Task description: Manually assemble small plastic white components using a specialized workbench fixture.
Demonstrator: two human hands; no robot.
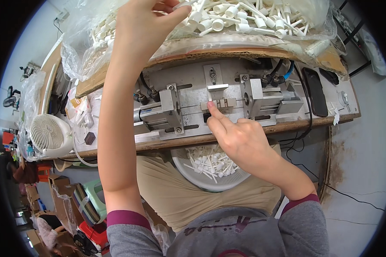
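My left hand (148, 25) reaches over the heap of white plastic stemmed caps (240, 17) at the far side. Its thumb and fingers pinch what looks like one white stemmed cap; the top edge of the picture cuts off part of the hand. Out ahead, the index finger of my right hand (240, 132) touches the small slotted metal block (227, 103) in the middle of the fixture. A thin white piece shows just beyond that fingertip. The hand's other fingers are loosely bent, and nothing shows in them. Metal clamp units flank the block, one left (171, 109) and one right (253, 96).
A grey basin (180, 165) of stemmed caps sits at my lap under the bench edge. On the bench are a white fan (49, 135), a dark hexagonal piece (89, 138) and a black phone (314, 92). Cardboard (240, 50) and clear plastic lie beneath the heap.
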